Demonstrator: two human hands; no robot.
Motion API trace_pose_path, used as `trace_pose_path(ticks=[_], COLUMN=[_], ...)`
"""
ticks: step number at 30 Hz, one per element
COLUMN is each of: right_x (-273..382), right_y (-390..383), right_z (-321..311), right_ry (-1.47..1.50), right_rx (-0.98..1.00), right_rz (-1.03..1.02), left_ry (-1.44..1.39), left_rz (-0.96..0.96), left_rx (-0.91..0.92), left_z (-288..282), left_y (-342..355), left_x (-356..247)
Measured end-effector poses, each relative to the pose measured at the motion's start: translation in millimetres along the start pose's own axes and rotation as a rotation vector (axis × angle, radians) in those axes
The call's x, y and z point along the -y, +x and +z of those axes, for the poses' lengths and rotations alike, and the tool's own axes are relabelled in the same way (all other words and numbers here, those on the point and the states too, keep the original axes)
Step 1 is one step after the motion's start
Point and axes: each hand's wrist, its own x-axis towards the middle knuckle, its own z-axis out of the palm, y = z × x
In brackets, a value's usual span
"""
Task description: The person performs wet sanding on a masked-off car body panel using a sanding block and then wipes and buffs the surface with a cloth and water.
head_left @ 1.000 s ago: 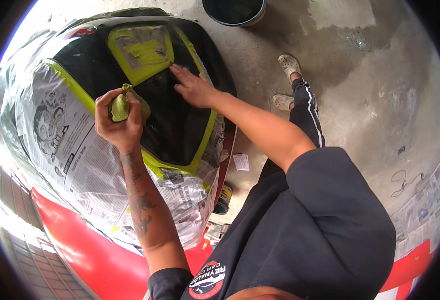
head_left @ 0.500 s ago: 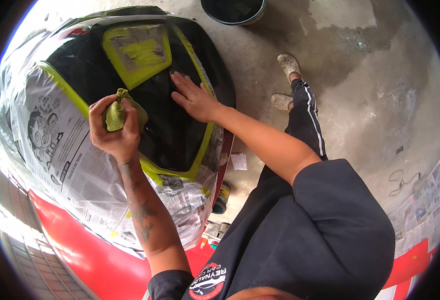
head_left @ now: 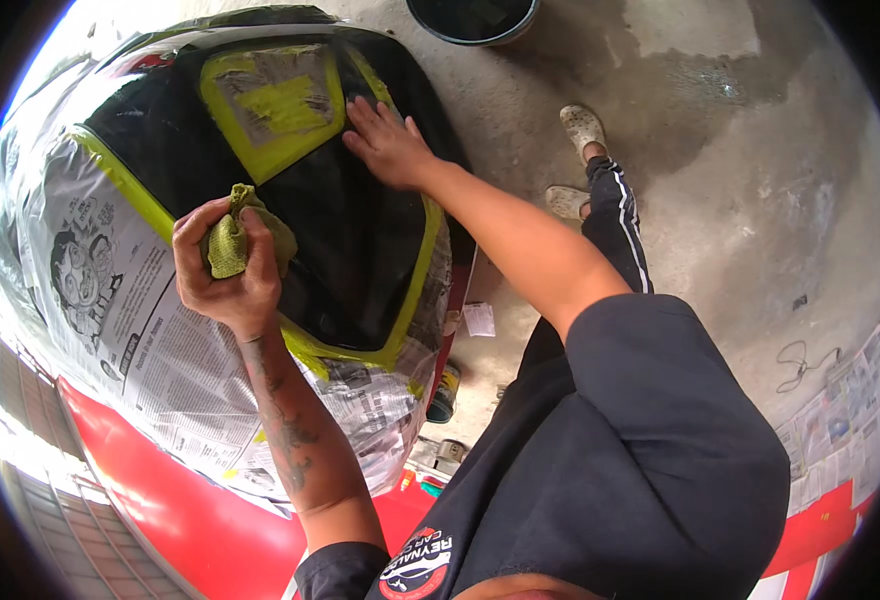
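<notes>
My left hand (head_left: 222, 292) is closed around a crumpled yellow-green cloth (head_left: 228, 246), held over the near left side of a glossy black car panel (head_left: 335, 265). Farther along, my right hand (head_left: 390, 148) lies flat on that panel with its fingers stretched out, and nothing is in it. Yellow-green masking tape (head_left: 412, 300) borders the black surface. More of this tape frames a four-sided patch (head_left: 282, 95) covered with tape and paper, just left of my right fingertips. Newspaper sheets (head_left: 165, 370) cover the bodywork beside my left forearm.
A dark round tub (head_left: 472, 22) stands on the concrete floor beyond the car. My feet in beige clogs (head_left: 582, 128) are right of the panel. Near the car's lower edge sits a small can (head_left: 444, 392). A thin cable (head_left: 800, 365) lies at the right.
My right hand has slid farther away along the black panel, closer to its far taped edge. The left hand, still gripping the cloth, has barely shifted.
</notes>
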Motion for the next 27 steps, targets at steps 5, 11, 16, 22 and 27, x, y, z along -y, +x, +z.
trace_pose_path(ticks=[5, 11, 16, 22, 27], right_x=[4.3, -11.5, -18.1, -15.7, -31.0], right_y=[-51.8, -8.7, 29.1, -30.8, 53.8], right_z=[18.1, 5.7, -3.1, 9.5, 0.1], right_ry=[0.062, -0.033, -0.106, -0.105, -0.036], right_rx=[0.055, 0.031, 0.017, 0.072, -0.010], right_rz=[-0.006, -0.014, -0.032, -0.096, -0.102], left_ry=[-0.007, -0.064, -0.030, -0.011, -0.010], left_rz=[-0.003, 0.021, 0.032, 0.048, 0.046], left_rx=[0.002, 0.004, 0.033, 0.051, 0.033], left_z=[-2.9, -0.1, -0.6, -8.0, -2.5], left_y=[-3.7, 0.1, 0.1, 1.0, 1.1], left_x=[2.4, 2.5, 3.3, 5.7, 3.9])
